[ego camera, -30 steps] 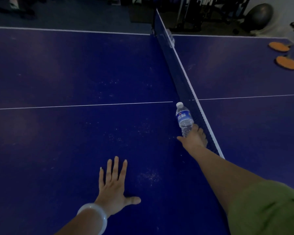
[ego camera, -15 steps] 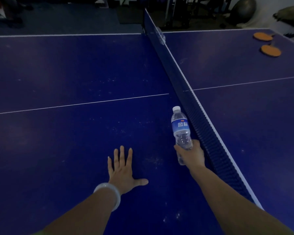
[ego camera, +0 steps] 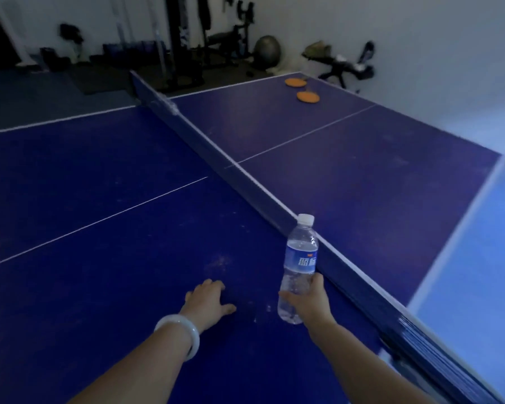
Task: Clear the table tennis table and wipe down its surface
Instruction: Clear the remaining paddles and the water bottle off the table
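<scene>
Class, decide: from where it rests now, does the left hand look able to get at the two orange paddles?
Probably not. The left hand rests on the near half, while the orange paddles lie past the net at the far corner, well beyond arm's length.

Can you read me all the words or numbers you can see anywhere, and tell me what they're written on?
Water bottle, blue label: two large white characters, too blurred to read for sure; a small orange mark above them is unreadable too.
Two orange paddles: no writing shows.
Table and net: only white lines, no words or numbers.
The right hand holds the bottle.
</scene>
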### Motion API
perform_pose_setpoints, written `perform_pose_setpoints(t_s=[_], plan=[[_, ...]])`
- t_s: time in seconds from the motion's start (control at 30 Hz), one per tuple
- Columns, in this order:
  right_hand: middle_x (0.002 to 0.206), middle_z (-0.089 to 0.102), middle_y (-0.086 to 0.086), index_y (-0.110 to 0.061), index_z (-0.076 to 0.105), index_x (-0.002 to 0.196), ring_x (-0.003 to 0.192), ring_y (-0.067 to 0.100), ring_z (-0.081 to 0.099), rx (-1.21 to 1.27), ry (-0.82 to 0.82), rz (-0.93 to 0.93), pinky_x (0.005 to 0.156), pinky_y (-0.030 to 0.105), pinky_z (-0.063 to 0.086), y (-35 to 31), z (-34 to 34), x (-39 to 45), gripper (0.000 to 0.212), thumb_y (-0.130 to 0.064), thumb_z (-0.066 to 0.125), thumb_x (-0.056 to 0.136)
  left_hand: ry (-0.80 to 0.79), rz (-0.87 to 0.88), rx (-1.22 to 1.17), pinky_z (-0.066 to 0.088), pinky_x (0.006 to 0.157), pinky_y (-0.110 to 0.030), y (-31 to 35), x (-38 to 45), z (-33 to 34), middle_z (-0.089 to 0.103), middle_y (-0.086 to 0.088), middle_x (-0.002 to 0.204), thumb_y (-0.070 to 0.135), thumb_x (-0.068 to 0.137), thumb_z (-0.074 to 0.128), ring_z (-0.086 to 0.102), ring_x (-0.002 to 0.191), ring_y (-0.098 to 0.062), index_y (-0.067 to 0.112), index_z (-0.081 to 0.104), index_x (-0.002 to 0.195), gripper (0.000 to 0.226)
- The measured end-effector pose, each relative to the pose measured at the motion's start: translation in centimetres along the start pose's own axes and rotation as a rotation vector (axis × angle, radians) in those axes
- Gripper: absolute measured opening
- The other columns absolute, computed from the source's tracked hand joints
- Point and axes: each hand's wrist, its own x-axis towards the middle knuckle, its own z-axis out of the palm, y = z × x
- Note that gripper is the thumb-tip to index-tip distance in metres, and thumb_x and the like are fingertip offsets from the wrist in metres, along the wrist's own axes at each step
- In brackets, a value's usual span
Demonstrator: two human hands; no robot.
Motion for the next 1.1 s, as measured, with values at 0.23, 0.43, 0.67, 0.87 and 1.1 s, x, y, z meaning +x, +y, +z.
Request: perform_pose_setpoints(t_s=[0.23, 0.43, 0.67, 0.87, 1.1], plan=[[0.078, 0.069, -0.006, -0.024, 0.051, 0.103, 0.064, 0.011, 0.067, 0.129, 0.262, 0.010, 0.051, 0.025, 0.050, 3.5, -9.8, -8.3, 0.046, 0.002, 0.077, 0.074, -0.136, 0.302, -0.047, 0.044, 0.096, -0.026, 11.1, -2.9, 2.6, 0.047, 0.001, 0.133, 0.046, 0.090, 0.065, 0.049, 0.113, -0.011, 0.018, 0.045, 0.135, 0.056], [0.096, 0.068, -0.002, -0.020, 0.054, 0.104, 0.070, 0.011, 0.069, 0.257, 0.523, -0.006, 0.061, 0.033, 0.060, 8.1, -20.1, -17.4, 0.048, 0.005, 0.080, 0.072, -0.232, 0.555, 0.054, 0.044, 0.087, -0.024, 23.4, -9.0, 8.2, 0.052, 0.001, 0.122, 0.039, 0.090, 0.067, 0.052, 0.106, -0.013, 0.017, 0.051, 0.124, 0.044], [0.094, 0.066, -0.009, -0.025, 0.054, 0.097, 0.085, 0.008, 0.065, 0.299, 0.869, 0.009, 0.069, 0.025, 0.048, 17.2, -30.8, -34.9, 0.050, 0.001, 0.082, 0.065, -0.369, 0.812, 0.198, 0.046, 0.097, -0.033, 34.9, -22.9, 20.0, 0.052, -0.005, 0.128, 0.033, 0.090, 0.068, 0.053, 0.115, -0.019, 0.011, 0.051, 0.124, 0.045], [0.101, 0.068, -0.003, -0.023, 0.053, 0.105, 0.091, 0.012, 0.067, 0.313, 1.101, 0.084, 0.083, 0.032, 0.054, 27.6, -37.5, -53.8, 0.053, -0.003, 0.082, 0.065, -0.492, 1.024, 0.281, 0.046, 0.097, -0.031, 42.2, -40.5, 32.4, 0.055, -0.007, 0.133, 0.034, 0.087, 0.071, 0.055, 0.117, -0.020, 0.011, 0.051, 0.132, 0.054], [0.100, 0.068, -0.006, -0.025, 0.054, 0.108, 0.093, 0.012, 0.066, 0.385, 1.393, 0.221, 0.087, 0.030, 0.052, 38.5, -39.8, -72.9, 0.058, -0.008, 0.085, 0.063, -0.665, 1.279, 0.429, 0.046, 0.088, -0.023, 45.7, -58.9, 44.8, 0.060, -0.001, 0.124, 0.036, 0.084, 0.074, 0.059, 0.105, -0.014, 0.015, 0.056, 0.125, 0.050]])
